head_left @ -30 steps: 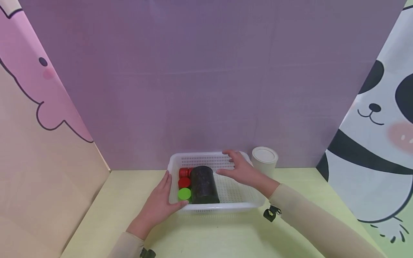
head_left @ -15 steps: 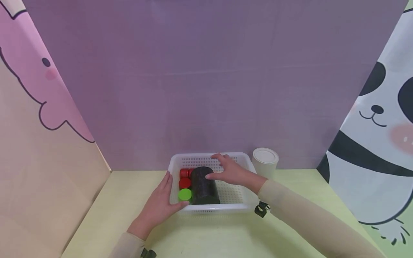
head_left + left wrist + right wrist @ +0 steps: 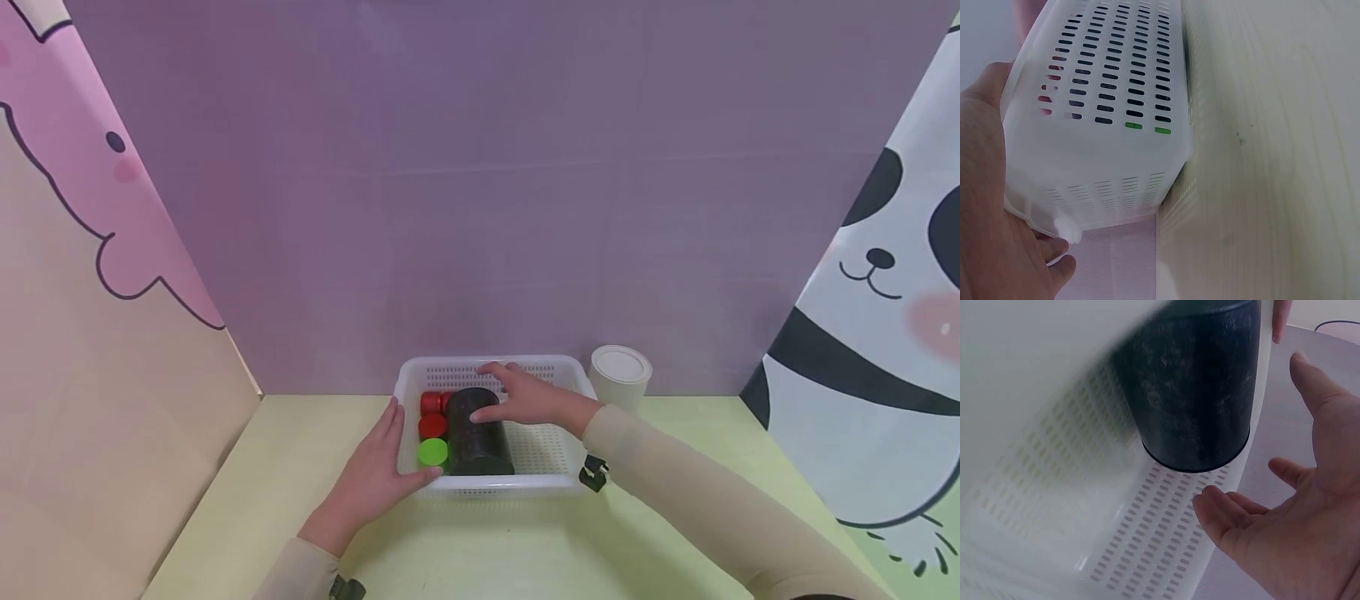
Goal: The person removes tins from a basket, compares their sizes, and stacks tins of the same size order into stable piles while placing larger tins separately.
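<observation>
A white perforated plastic basket [image 3: 551, 481] stands on the pale table against the purple backdrop. Inside it a black cylindrical canister [image 3: 480, 437] lies on its side beside a green-capped item [image 3: 432, 452] and several red-capped ones [image 3: 432, 427]. My left hand [image 3: 369, 479] rests at the basket's near left corner, fingers straight along the left rim and thumb on the front rim. Above the canister is my right hand [image 3: 528, 398], its thumb and fingers spread apart. The right wrist view shows that hand [image 3: 1291, 506] beside the canister's end with nothing in its grasp.
A white lidded can [image 3: 621, 375] stands just right of the basket, near the right forearm. Behind rises a purple cloth wall [image 3: 450, 208], with printed animal panels on both sides. The pale wooden tabletop [image 3: 480, 550] runs in front.
My right hand has moved left, from the basket's right part to over the black canister. The left hand stays at the basket's corner.
</observation>
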A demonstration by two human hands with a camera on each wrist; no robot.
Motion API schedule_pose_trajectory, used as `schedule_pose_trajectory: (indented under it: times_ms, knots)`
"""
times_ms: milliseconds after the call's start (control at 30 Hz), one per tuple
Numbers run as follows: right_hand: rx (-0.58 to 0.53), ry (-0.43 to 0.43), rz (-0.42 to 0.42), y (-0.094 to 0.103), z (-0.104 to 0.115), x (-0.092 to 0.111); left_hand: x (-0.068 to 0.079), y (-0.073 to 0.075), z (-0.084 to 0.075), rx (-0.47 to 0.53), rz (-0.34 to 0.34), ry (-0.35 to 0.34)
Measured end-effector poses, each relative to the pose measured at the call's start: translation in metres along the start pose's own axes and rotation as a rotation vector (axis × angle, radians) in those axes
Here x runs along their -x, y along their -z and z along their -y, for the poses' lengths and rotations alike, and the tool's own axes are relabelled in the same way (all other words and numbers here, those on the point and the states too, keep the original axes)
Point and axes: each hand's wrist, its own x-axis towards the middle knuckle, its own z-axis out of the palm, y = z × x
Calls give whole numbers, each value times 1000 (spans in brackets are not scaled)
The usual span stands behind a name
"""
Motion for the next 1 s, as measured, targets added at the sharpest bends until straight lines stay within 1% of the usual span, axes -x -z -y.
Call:
schedule_pose_trajectory:
  times_ms: [200, 300, 600, 833, 1000]
  knots:
    - [54, 23, 47, 1, -1, -11, -1, -1, 0, -3, -3, 2]
    - [62, 25, 61, 0, -3, -15, -2, -3, 0, 1, -2, 1]
    - [31, 16, 110, -4, -5, -20, -2, -3, -2, -5, 1, -6]
    - [22, 42, 149, -7, -7, -23, -1, -4, -3, 1, -6, -3]
    - [2, 15, 155, -9, -9, -25, 0, -4, -3, 7, -12, -9]
